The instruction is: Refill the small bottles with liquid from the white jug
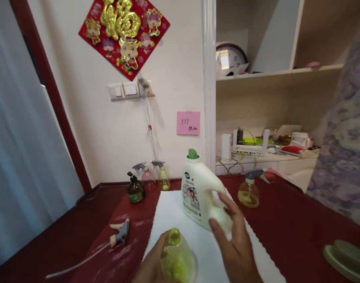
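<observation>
My left hand [154, 259] is wrapped round a yellow-green spray bottle [180, 259] whose neck is uncapped, near the bottom edge of the view. My right hand [237, 239] has its fingers apart beside the handle of a pale green detergent jug [194, 192]; whether a fingertip touches the handle I cannot tell. The jug stands upright on a white cloth or sheet [165, 208], its cap off and a green spout showing in its mouth. A trigger spray head [119, 234] with its long tube lies on the dark red table at left. A green cap [347, 257] lies at far right.
A dark pump bottle [135, 190], a pink spray bottle [148, 177] and a yellow spray bottle [164, 179] stand along the back wall. Right of the jug is another spray bottle [248, 194] with yellowish liquid. A shelf with a router [250, 148] is behind, and a floral curtain [341, 129] hangs at right.
</observation>
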A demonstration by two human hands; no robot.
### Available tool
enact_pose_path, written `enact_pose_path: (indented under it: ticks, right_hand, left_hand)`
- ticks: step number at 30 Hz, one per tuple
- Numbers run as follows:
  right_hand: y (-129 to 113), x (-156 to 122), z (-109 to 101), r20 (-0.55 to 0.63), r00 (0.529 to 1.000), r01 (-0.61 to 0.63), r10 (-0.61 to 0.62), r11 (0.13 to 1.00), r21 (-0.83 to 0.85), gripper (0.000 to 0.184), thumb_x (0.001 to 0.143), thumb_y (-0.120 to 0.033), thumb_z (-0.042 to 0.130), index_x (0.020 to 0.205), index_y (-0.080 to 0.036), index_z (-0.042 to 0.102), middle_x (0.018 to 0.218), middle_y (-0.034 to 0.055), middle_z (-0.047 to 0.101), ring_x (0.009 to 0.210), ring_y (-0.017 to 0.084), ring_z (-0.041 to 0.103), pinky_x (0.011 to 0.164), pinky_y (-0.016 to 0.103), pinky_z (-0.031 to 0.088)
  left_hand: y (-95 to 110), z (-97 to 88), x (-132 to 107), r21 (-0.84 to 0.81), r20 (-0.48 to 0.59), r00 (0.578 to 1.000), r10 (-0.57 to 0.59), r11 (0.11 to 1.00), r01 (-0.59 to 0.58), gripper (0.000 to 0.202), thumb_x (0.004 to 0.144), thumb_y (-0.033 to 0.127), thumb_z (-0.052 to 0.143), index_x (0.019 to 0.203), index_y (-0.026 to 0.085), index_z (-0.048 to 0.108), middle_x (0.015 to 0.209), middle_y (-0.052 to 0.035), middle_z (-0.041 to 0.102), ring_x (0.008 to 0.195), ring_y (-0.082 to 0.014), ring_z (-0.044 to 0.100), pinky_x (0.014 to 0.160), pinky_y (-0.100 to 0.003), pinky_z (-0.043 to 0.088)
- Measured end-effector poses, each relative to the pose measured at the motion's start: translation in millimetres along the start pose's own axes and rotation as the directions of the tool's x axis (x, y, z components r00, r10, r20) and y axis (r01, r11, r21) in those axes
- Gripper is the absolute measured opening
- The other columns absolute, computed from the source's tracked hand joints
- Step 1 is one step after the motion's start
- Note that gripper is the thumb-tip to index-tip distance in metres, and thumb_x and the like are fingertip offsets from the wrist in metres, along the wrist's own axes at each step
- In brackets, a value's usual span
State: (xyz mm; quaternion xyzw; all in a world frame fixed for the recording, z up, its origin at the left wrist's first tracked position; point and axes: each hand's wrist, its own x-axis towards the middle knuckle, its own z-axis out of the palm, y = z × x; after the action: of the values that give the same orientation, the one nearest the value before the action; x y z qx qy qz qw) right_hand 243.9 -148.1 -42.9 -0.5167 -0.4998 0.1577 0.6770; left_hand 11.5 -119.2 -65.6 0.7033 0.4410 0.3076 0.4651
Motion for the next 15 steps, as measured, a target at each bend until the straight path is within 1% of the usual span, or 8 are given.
enact_pose_path:
  ticks: [2, 3, 4, 5, 7, 9, 11, 15]
  right_hand:
    - [0, 31, -13, -0.085, 0.996, -0.045, 0.042, 0.998, -0.033, 0.065, 0.09, -0.061, 0.062, 0.144, -0.027, 0.048, 0.153, 0.0119, 0.053, 0.141, 0.036, 0.049, 0.115, 0.057, 0.04]
    - [4, 44, -17, -0.093, 0.994, -0.057, 0.053, 0.997, -0.045, 0.069, 0.086, -0.063, 0.065, 0.142, -0.025, 0.05, 0.153, 0.013, 0.053, 0.142, 0.036, 0.047, 0.117, 0.058, 0.036]
    - [10, 56, -20, -0.084, 0.994, -0.073, 0.069, 0.996, -0.052, 0.073, 0.083, -0.065, 0.067, 0.141, -0.023, 0.051, 0.152, 0.0146, 0.053, 0.142, 0.036, 0.046, 0.118, 0.057, 0.035]
    - [18, 66, -21, -0.049, 0.995, -0.089, 0.087, 0.995, -0.049, 0.077, 0.081, -0.065, 0.069, 0.141, -0.021, 0.05, 0.15, 0.0164, 0.055, 0.14, 0.036, 0.049, 0.117, 0.056, 0.036]
    - [32, 81, -19, 0.035, 0.993, -0.109, 0.11, 0.993, -0.036, 0.081, 0.078, -0.065, 0.07, 0.141, -0.018, 0.05, 0.141, 0.0181, 0.062, 0.129, 0.034, 0.059, 0.109, 0.051, 0.046]
    - [42, 91, -14, 0.09, 0.989, -0.118, 0.12, 0.993, -0.028, 0.08, 0.076, -0.065, 0.071, 0.137, -0.016, 0.055, 0.128, 0.0162, 0.07, 0.114, 0.032, 0.068, 0.098, 0.047, 0.053]
    - [45, 97, -8, 0.095, 0.986, -0.131, 0.133, 0.991, -0.036, 0.076, 0.074, -0.066, 0.072, 0.13, -0.016, 0.06, 0.116, 0.0136, 0.074, 0.101, 0.031, 0.071, 0.088, 0.044, 0.056]
    - [42, 100, 3, 0.003, 0.988, -0.156, 0.157, 0.986, -0.062, 0.075, 0.069, -0.068, 0.073, 0.122, -0.015, 0.064, 0.103, 0.0111, 0.074, 0.087, 0.029, 0.069, 0.077, 0.041, 0.055]
  left_hand:
    - [-9, 3.0, 6, -0.063, -0.001, 0.998, 0.061, 0.996, -0.061, 0.103, 0.05, 0.076, 0.085, 0.138, 0.029, 0.058, 0.124, -0.0123, 0.073, 0.113, -0.0387, 0.069, 0.098, -0.048, 0.056]
    - [-13, 1.7, 9, -0.061, -0.038, 0.996, 0.086, 0.994, -0.089, 0.1, 0.053, 0.072, 0.087, 0.137, 0.028, 0.058, 0.124, -0.012, 0.073, 0.114, -0.038, 0.068, 0.099, -0.048, 0.055]
    - [-17, -0.7, 11, -0.044, -0.098, 0.989, 0.108, 0.993, -0.113, 0.096, 0.056, 0.067, 0.088, 0.138, 0.027, 0.056, 0.127, -0.0118, 0.072, 0.118, -0.0376, 0.066, 0.103, -0.047, 0.053]
    - [-20, -3.4, 13, -0.025, -0.162, 0.979, 0.126, 0.991, -0.131, 0.094, 0.059, 0.064, 0.088, 0.139, 0.027, 0.055, 0.132, -0.0116, 0.07, 0.124, -0.0374, 0.064, 0.108, -0.047, 0.05]
    - [-27, -7.9, 16, -0.007, -0.246, 0.96, 0.134, 0.99, -0.14, 0.093, 0.061, 0.058, 0.088, 0.141, 0.026, 0.052, 0.141, -0.0126, 0.065, 0.133, -0.0374, 0.058, 0.115, -0.046, 0.045]
    - [-32, -9.0, 17, -0.017, -0.283, 0.955, 0.091, 0.995, -0.1, 0.092, 0.062, 0.053, 0.087, 0.141, 0.023, 0.051, 0.146, -0.0154, 0.061, 0.138, -0.038, 0.054, 0.118, -0.046, 0.042]
    - [-32, -7.1, 18, -0.012, -0.303, 0.952, 0.039, 0.999, -0.044, 0.09, 0.062, 0.047, 0.084, 0.141, 0.019, 0.051, 0.146, -0.019, 0.06, 0.142, -0.0393, 0.05, 0.12, -0.047, 0.038]
    - [-20, -2.2, 14, 0.066, -0.281, 0.96, 0.014, 0.998, 0.004, 0.086, 0.064, 0.041, 0.079, 0.142, 0.017, 0.051, 0.147, -0.0209, 0.058, 0.143, -0.04, 0.048, 0.121, -0.049, 0.035]
